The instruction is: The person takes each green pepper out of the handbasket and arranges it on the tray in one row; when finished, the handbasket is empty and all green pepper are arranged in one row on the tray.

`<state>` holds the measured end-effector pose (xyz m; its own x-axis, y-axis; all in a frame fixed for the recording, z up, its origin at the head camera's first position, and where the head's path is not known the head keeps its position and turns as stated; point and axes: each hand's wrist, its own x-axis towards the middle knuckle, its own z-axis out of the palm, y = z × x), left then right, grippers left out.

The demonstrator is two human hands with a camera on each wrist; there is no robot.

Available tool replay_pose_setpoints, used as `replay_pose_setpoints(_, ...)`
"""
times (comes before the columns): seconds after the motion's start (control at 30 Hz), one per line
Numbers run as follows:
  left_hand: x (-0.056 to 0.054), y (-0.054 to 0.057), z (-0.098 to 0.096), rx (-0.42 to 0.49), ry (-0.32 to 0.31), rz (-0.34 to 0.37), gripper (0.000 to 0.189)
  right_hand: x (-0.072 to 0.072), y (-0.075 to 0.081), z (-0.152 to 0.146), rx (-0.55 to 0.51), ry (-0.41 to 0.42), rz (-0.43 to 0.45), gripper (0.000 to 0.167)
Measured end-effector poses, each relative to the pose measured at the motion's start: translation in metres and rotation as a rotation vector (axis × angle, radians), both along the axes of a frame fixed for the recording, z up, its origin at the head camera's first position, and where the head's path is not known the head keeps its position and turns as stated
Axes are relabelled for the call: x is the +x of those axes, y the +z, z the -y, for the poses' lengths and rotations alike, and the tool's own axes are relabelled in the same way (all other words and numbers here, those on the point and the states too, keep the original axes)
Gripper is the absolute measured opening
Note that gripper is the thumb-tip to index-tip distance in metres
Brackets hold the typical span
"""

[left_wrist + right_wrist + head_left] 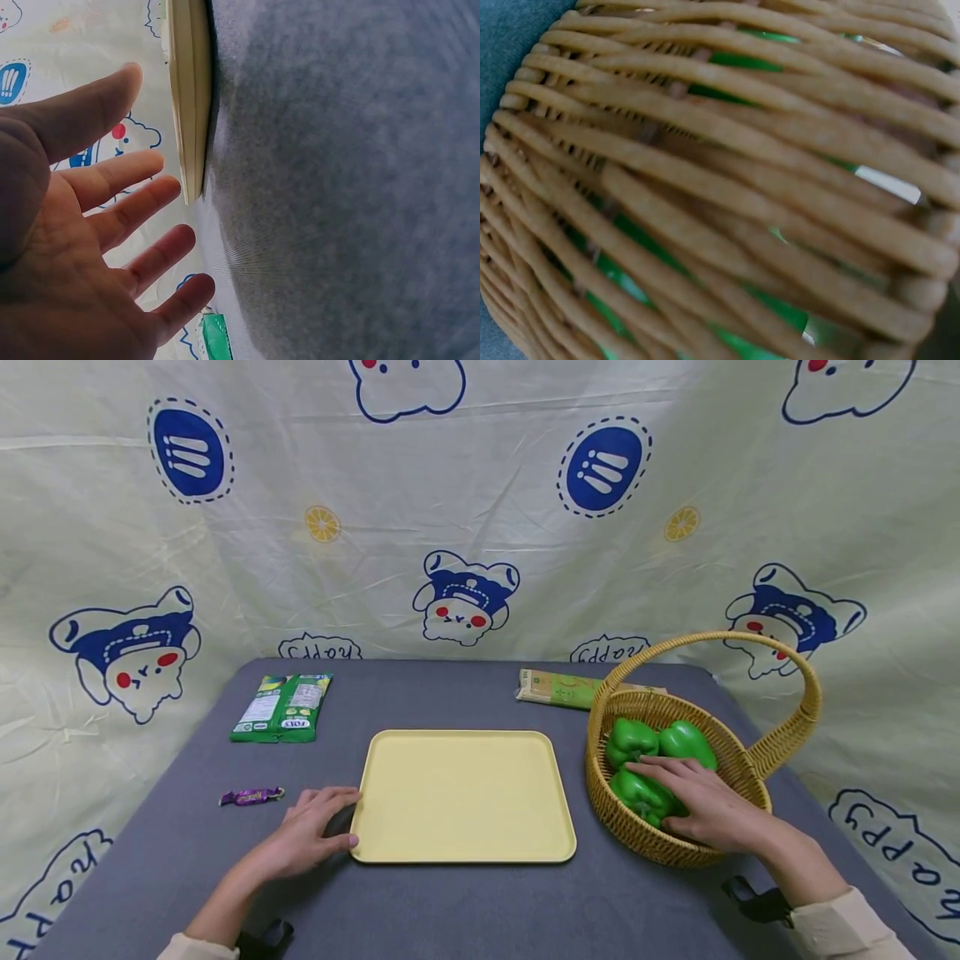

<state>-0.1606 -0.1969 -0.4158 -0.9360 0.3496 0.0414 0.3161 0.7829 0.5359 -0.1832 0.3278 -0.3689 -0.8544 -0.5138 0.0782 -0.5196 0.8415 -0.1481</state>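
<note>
A pale yellow tray [465, 797] lies flat on the table. My left hand [303, 835] is at its left edge, thumb and index fingertips right at the rim. In the left wrist view those fingers are spread and the palm is bare, beside the tray's side [193, 105]. To the right stands a wicker basket [611, 814] with three green bell peppers in it. Inside it, my right hand [701, 802] grips the front bell pepper [637, 789], fingers across its far side and thumb on its near side. Basket weave [727, 172] fills the right wrist view, hiding that hand.
A green snack bag [283, 710] lies at the back left, and a purple-wrapped candy [252, 797] is left of the tray. Behind the basket is a long flat green-and-tan packet [558, 688]. The basket's tall handle [806, 693] arches above its right side.
</note>
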Motion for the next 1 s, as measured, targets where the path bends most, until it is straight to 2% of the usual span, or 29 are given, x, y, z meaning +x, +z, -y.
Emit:
replay_pose_setpoints(0.2, -0.0001, -0.0018, 0.0, 0.006, -0.014, 0.005, 0.053, -0.0034, -0.0016, 0.0027, -0.002, 0.026, 0.017, 0.078)
replay_pose_setpoints(0.43, -0.0001, -0.0036, 0.0006, 0.004, -0.026, -0.033, 0.052, -0.0061, -0.0025, 0.0057, 0.002, 0.035, 0.056, 0.08)
replay_pose_setpoints(1.0, -0.0024, -0.0048, -0.0009, -0.021, -0.008, 0.031, 0.055, -0.0071, -0.0036, 0.0034, 0.031, 0.032, 0.023, 0.083)
